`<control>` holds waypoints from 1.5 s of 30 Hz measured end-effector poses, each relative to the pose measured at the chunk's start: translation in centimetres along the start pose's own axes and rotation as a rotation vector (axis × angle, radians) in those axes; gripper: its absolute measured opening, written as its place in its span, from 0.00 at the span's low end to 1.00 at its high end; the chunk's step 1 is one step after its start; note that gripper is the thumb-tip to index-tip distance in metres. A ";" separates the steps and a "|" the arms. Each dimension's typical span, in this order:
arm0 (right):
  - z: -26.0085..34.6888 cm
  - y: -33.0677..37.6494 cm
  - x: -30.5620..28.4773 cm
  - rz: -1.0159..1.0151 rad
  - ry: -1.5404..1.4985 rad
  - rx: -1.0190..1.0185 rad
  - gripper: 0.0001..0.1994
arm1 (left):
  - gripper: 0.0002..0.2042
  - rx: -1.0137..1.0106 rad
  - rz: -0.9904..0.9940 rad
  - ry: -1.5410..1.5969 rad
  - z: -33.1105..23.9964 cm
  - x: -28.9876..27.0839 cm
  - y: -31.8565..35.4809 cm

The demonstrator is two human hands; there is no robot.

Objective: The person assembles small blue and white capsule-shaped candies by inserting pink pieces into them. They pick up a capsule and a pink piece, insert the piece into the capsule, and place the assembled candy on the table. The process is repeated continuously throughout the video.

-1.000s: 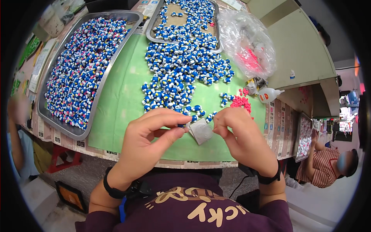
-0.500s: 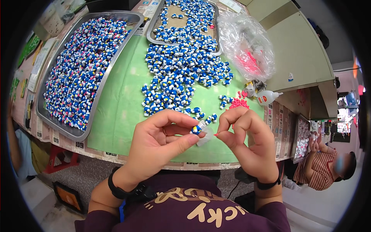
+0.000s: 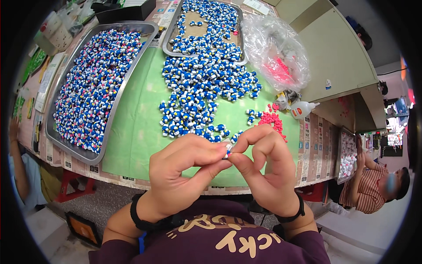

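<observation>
Fingers [image 3: 220, 152] of both hands meet at chest height in the head view, pinching one small blue-and-white figure [image 3: 227, 154] between them; only a sliver of it shows. The left hand [image 3: 180, 176] grips it with thumb and forefinger, and the right hand [image 3: 263, 171] presses in from the other side, also closed on it. It is held above the near edge of the green mat [image 3: 136, 132], off the counter [image 3: 316, 145].

Because so little of the figure sticks out, a slip of either thumb could pop it loose, and it would likely fall past the counter edge into the lap or onto the floor [image 3: 88, 202]. Pressing too hard might also knock a small part askew. The loose pile [image 3: 202, 88] lies just beyond, with pink bits [image 3: 272, 119] near; a dropped figure landing there would be lost among the others.
</observation>
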State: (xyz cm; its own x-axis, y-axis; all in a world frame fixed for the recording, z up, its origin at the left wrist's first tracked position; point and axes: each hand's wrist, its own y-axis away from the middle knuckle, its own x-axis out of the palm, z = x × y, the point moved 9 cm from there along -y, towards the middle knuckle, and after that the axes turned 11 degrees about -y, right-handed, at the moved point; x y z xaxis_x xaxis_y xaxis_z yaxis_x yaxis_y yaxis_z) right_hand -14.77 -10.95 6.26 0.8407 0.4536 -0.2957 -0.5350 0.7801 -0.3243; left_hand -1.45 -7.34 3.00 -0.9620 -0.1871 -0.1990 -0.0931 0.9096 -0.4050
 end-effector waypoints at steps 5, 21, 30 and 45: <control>-1.6 -0.8 -0.7 0.061 -0.065 0.153 0.17 | 0.10 0.117 0.016 -0.146 -0.7 -1.6 0.3; -9.3 2.5 -6.1 0.137 0.517 0.268 0.07 | 0.13 -0.127 -0.189 -0.625 3.0 -9.0 -0.2; -8.2 2.7 -5.1 0.171 0.640 0.174 0.08 | 0.09 -0.082 0.260 -0.702 4.4 0.1 0.1; -9.1 2.3 -5.5 0.150 0.561 0.242 0.08 | 0.06 -0.137 0.254 -0.627 4.9 -0.5 0.9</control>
State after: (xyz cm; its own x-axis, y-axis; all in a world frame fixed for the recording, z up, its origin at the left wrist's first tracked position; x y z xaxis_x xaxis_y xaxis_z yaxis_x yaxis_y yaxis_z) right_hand -21.36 -15.60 -1.05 0.5513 0.3217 -0.7698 -0.5544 0.8308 -0.0499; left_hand 0.23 -8.21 -1.69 -0.6316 -0.1036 -0.7683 0.0445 0.9846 -0.1693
